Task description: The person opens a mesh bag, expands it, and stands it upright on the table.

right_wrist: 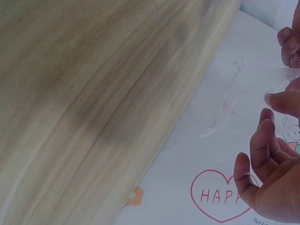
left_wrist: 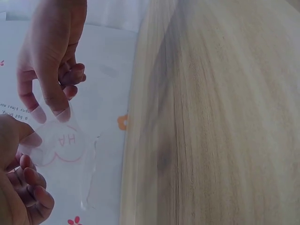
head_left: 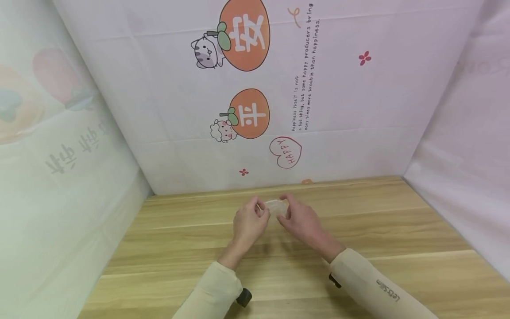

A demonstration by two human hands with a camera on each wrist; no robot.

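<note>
A thin, clear plastic sheet or bag [head_left: 276, 206] is held between both hands above the far part of the table. Its crinkled lower edge [left_wrist: 92, 173] hangs free in the left wrist view. My left hand [head_left: 250, 221] pinches one side of the plastic between thumb and finger. On the other side, my right hand [head_left: 303, 219] holds it with thumb and forefinger curved and spread apart; their tips look whitish through the film in the left wrist view. In the right wrist view, the right hand's other fingers [right_wrist: 269, 154] curl loosely below. Whether the plastic has an opening, I cannot tell.
The wood-grain table [head_left: 191, 257] spreads beneath both forearms. Behind it rises a white printed cloth [head_left: 338, 110] with orange fruit, a heart and lettering. White cloth walls [head_left: 48, 212] close in the left and right sides.
</note>
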